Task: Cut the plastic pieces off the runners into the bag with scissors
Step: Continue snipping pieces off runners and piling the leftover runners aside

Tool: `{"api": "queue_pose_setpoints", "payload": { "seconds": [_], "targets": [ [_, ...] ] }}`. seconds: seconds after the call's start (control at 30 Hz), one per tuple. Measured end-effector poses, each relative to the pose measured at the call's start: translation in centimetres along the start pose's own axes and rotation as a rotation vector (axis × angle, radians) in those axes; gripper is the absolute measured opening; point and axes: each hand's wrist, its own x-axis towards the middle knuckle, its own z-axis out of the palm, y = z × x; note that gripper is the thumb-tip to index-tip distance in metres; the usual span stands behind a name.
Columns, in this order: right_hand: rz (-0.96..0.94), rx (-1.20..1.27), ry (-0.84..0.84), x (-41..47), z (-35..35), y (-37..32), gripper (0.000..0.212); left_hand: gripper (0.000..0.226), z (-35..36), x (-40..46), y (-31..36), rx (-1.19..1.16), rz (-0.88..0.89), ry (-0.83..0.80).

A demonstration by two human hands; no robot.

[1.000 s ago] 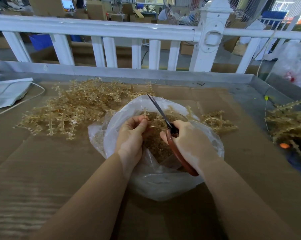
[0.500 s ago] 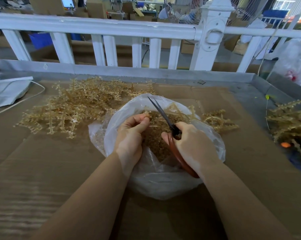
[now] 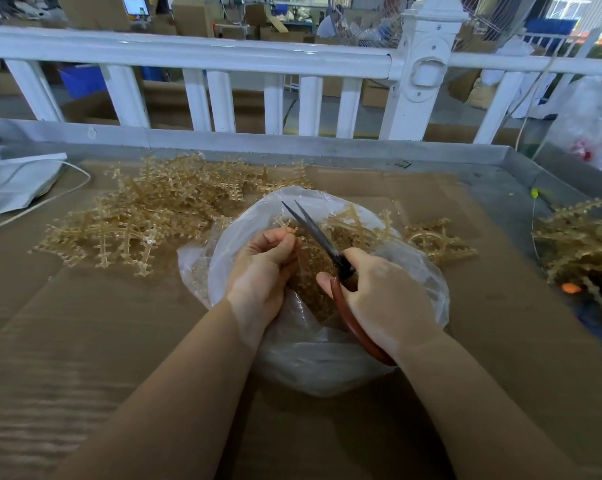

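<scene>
Now: snipping over the bag

Right hand [image 3: 386, 299] grips the scissors [image 3: 324, 244], blades a little apart. Left hand [image 3: 263, 268] pinches a runner [image 3: 287, 225] beside the blades. Under both hands sits the bag [image 3: 327, 362]. Left of them lies 1 runner pile [image 3: 147, 216].

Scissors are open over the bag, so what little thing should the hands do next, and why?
Probably close the scissors to snip. Their blades stand slightly apart above the clear bag, the right hand grips the red handles, and the left hand pinches a small bit of runner right beside the blades. A cut piece should drop onto the pieces already in the bag.
</scene>
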Motion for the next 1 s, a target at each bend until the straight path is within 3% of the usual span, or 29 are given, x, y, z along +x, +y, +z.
{"api": "queue_pose_setpoints", "payload": {
  "seconds": [0.73, 1.0],
  "targets": [
    [-0.042, -0.066, -0.064, -0.22, 0.66, 0.18, 0.041, 0.032, 0.15, -0.28, 0.42, -0.023, -0.065, 0.003],
    [-0.076, -0.113, -0.016, -0.44, 0.96, 0.2, 0.047, 0.032, 0.27, -0.53, 0.8, -0.059, -0.097, 0.012]
  ]
}}
